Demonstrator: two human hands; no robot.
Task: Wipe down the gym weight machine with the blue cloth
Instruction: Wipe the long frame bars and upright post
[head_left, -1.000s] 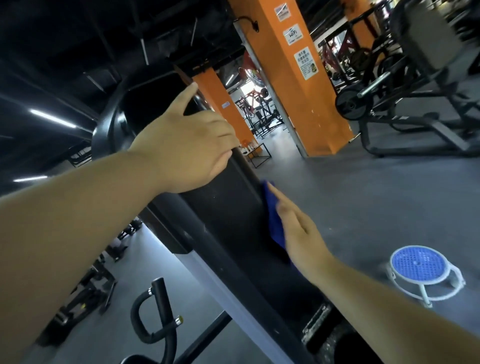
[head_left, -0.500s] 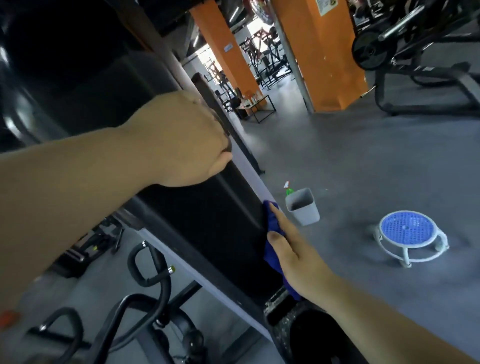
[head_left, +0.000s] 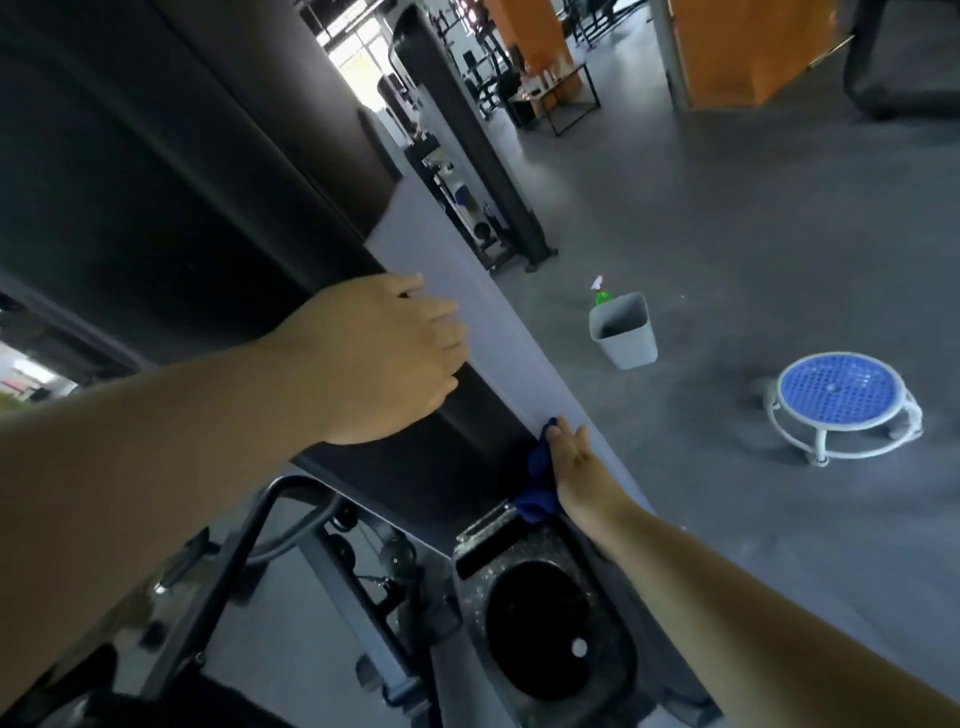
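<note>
scene: gym floor (head_left: 727, 218), flat grey, matte, slightly mottled.
weight machine (head_left: 156, 182): big black panel, smooth and dull, running diagonally across the view; long straight edges.
pale strip (head_left: 467, 280): smooth light-grey band along the panel's right edge, narrow, flat.
left hand (head_left: 384, 358): lies on the black panel right at the border with the pale strip, back of hand up, fingers bent, tips hidden; cannot tell if it clamps the edge or just rests there.
right hand (head_left: 574, 462): fingers straight and together, laid flat, pressing the cloth onto the machine low on the strip; thumb not visible.
blue cloth (head_left: 537, 480): deep blue, soft, bunched and creased; sits under and left of the right palm, against the seam between black panel and pale strip, just above the base.
base (head_left: 540, 566): black, speckled rough-looking surface, rounded shape with a dark oval hollow in it.
bar (head_left: 270, 514): black tube, bent in a curve, smooth, below the left forearm.
bin (head_left: 623, 332): small grey plastic tub, squarish with rounded corners, tapered, standing on the floor.
spray bottle (head_left: 602, 296): green neck, white trigger, poking up just behind the bin.
stool (head_left: 844, 397): low, round, blue perforated top, white tubular frame; well apart from the machine.
pillar (head_left: 737, 52): orange, boxy, far back.
</note>
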